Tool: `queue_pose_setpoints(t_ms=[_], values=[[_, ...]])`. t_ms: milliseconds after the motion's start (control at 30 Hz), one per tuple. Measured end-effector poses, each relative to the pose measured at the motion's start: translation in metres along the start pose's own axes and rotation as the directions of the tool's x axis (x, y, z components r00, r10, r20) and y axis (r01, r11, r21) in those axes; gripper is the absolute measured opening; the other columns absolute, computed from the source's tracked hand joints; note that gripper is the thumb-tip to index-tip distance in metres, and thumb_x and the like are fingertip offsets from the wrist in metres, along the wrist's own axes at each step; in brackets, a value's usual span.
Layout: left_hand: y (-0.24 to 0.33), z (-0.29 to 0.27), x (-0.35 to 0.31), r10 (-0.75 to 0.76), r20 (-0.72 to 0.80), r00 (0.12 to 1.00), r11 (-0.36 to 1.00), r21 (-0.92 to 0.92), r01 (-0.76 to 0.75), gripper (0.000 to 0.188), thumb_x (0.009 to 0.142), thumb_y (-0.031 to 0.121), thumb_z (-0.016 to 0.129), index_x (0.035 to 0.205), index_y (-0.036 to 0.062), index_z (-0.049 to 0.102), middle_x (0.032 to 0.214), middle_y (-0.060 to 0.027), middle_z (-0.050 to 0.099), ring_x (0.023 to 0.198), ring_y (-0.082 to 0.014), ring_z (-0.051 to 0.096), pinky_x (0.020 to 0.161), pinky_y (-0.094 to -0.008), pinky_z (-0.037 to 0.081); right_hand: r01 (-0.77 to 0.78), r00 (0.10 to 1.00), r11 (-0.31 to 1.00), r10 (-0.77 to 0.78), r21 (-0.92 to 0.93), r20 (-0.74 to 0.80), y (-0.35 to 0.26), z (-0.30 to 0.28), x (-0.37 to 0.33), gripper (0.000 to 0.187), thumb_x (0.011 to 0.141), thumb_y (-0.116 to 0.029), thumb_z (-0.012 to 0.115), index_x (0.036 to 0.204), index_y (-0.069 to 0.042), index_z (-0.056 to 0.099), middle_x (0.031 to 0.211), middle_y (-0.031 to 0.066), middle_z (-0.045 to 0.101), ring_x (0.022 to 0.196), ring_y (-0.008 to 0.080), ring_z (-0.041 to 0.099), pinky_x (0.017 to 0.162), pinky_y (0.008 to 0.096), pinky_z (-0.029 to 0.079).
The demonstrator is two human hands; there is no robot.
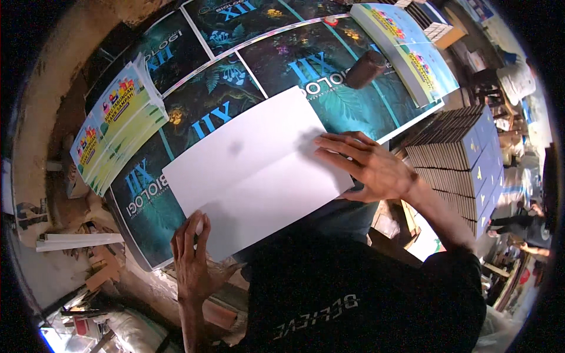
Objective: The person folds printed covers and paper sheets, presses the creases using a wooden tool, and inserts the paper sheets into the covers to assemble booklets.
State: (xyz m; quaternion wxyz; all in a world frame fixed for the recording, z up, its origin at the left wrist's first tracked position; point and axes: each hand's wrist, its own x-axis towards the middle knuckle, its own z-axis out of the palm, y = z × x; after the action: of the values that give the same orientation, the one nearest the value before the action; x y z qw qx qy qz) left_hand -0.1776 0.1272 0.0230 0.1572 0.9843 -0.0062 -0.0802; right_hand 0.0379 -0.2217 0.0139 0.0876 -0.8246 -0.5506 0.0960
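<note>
A blank white sheet of paper (253, 176) with a faint crease along its length lies tilted in front of me, over dark teal printed cover sheets (365, 112). My right hand (374, 167) grips its right end, fingers over the top and thumb at the near edge. At the near left corner, my left hand (193, 253) holds the sheet's edge between bent fingers and a thumb lower down. The paper's near edge reaches past the table toward my dark shirt.
A fanned stack of colourful printed covers (120, 123) lies at the left, another colourful stack (412, 56) at the far right. A dark brown cylindrical object (366, 69) rests on the cover sheets. Tall piles of blue-covered books (471, 165) stand right of the table.
</note>
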Motion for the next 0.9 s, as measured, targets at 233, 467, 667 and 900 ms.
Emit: queue_pose_setpoints(t_ms=[233,467,667,900], values=[[-0.013,0.011,-0.004,0.001,-0.086,0.996,1.000,-0.029,-0.004,0.093,0.060,0.029,0.091,0.142,0.0109,0.050,0.151,-0.0153,0.036,0.135,-0.0362,0.039,0.110,-0.0541,0.033,-0.005,1.000,0.997,0.004,0.079,0.006,-0.001,-0.002,0.002,0.093,0.069,-0.035,0.081,0.145,-0.001,0.039,0.152,0.0155,0.034,0.136,0.0349,0.040,0.114,0.0452,0.035],[-0.028,0.008,-0.001,0.123,-0.087,0.989,0.983,0.146,-0.109,0.084,0.062,0.023,0.085,0.139,0.0123,0.055,0.146,-0.0140,0.044,0.132,-0.0337,0.044,0.109,-0.0517,0.034,0.067,0.996,0.997,-0.070,-0.049,-0.053,0.016,0.012,-0.002,0.079,0.071,-0.012,0.067,0.145,-0.006,0.042,0.151,0.0120,0.039,0.135,0.0300,0.044,0.112,0.0425,0.038],[-0.046,0.035,0.001,0.192,-0.279,0.941,0.977,0.145,-0.156,0.068,0.066,0.021,0.079,0.131,0.0106,0.063,0.139,-0.0135,0.052,0.124,-0.0335,0.052,0.103,-0.0495,0.038,0.083,0.986,0.996,-0.088,-0.043,-0.143,0.021,0.018,0.002,0.073,0.072,-0.006,0.060,0.144,-0.007,0.045,0.146,0.0103,0.045,0.133,0.0287,0.047,0.110,0.0418,0.041],[-0.044,0.024,0.002,0.168,-0.252,0.953,0.986,0.038,-0.163,0.054,0.079,0.025,0.075,0.128,0.0052,0.063,0.134,-0.0166,0.056,0.118,-0.0351,0.057,0.095,-0.0470,0.045,0.064,0.988,0.998,-0.059,0.029,-0.139,0.019,0.013,0.004,0.069,0.075,-0.013,0.067,0.141,-0.003,0.047,0.144,0.0132,0.048,0.129,0.0288,0.051,0.108,0.0417,0.044]])
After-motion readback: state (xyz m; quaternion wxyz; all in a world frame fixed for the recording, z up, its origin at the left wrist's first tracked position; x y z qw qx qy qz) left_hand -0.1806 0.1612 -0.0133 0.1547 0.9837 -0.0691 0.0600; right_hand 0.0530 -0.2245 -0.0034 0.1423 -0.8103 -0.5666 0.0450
